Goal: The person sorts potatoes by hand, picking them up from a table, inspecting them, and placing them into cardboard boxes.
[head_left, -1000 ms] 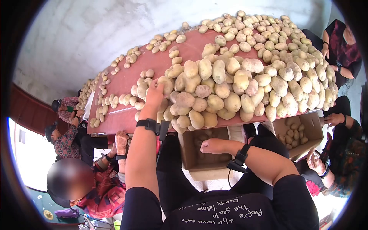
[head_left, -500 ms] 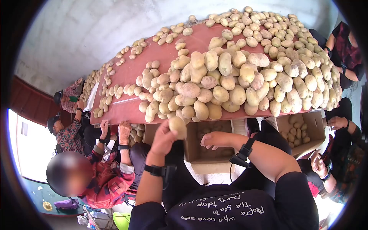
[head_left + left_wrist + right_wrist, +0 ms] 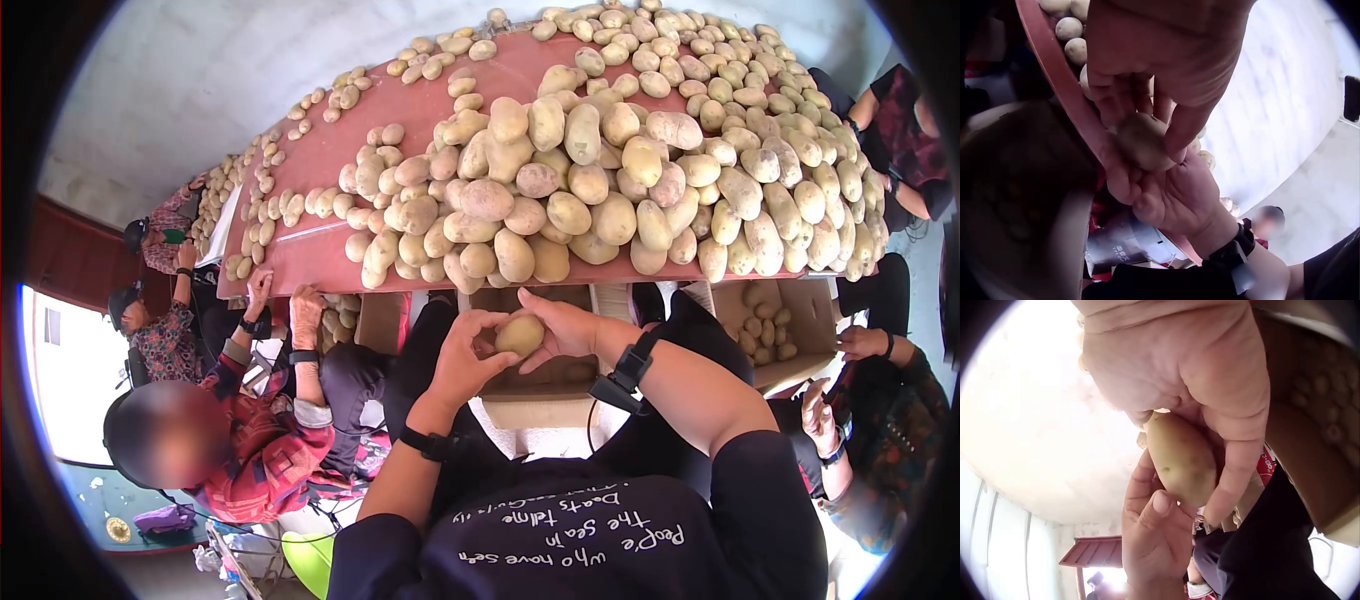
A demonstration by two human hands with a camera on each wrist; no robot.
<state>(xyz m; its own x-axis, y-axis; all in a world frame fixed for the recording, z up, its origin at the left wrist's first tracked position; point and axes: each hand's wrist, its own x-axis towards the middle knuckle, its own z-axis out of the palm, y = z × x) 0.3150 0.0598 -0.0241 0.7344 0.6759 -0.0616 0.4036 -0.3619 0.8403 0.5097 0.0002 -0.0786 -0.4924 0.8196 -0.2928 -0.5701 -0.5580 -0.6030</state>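
Observation:
A smooth, yellowish potato [image 3: 520, 335] is held between both hands, over the front edge of the table. My left hand [image 3: 466, 358] grips it from one side, thumb and fingertips at its end. From the other side my right hand [image 3: 568, 332] cups it, fingers bent around it. In the right wrist view the potato [image 3: 1182, 459] shows a few small dark spots. The left wrist view has the potato [image 3: 1142, 140] in shade, partly covered by fingers. Just beyond the hands, a large heap of potatoes [image 3: 570, 215] covers the red table [image 3: 340, 255].
Below the hands stands a cardboard box [image 3: 535, 410], largely hidden by them. Another cardboard box [image 3: 800, 365] with potatoes is to the right. A person in a red checked shirt [image 3: 270, 450] sits at the left, and others sit around the table.
My left hand has come down from the heap with a potato and moved right to meet my right hand. The right hand has risen slightly and now grips the potato too.

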